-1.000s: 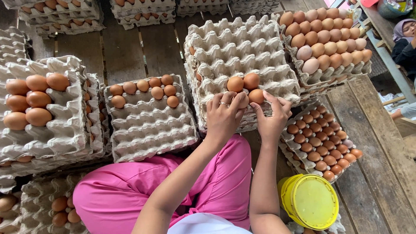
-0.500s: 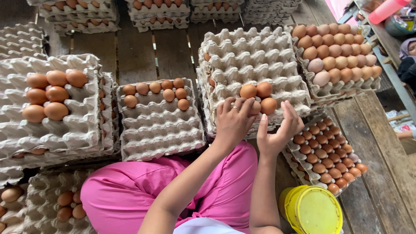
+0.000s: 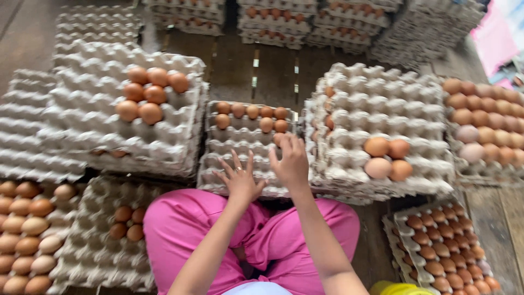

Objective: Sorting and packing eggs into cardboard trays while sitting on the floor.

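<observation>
My left hand (image 3: 240, 179) hovers open, fingers spread, over the near edge of the middle grey egg tray (image 3: 243, 148). My right hand (image 3: 290, 161) reaches onto the same tray, its fingertips curled over a brown egg (image 3: 279, 139) in the third row. Several brown eggs (image 3: 252, 112) fill that tray's far rows. To the right, a stack of trays (image 3: 382, 109) carries a cluster of brown eggs (image 3: 388, 158) on top. My legs in pink trousers (image 3: 262, 235) are folded just below the hands.
A tall tray stack (image 3: 87, 125) with several eggs stands at the left. Full egg trays sit at far right (image 3: 486, 120), bottom right (image 3: 445, 248) and bottom left (image 3: 24, 232). A partly filled tray (image 3: 93, 257) lies beside my left knee. A yellow lid (image 3: 401, 288) shows at the bottom edge.
Both hands have left the right-hand tray stack and moved left onto the middle tray. The view has swung left. One more egg now lies on the right stack.
</observation>
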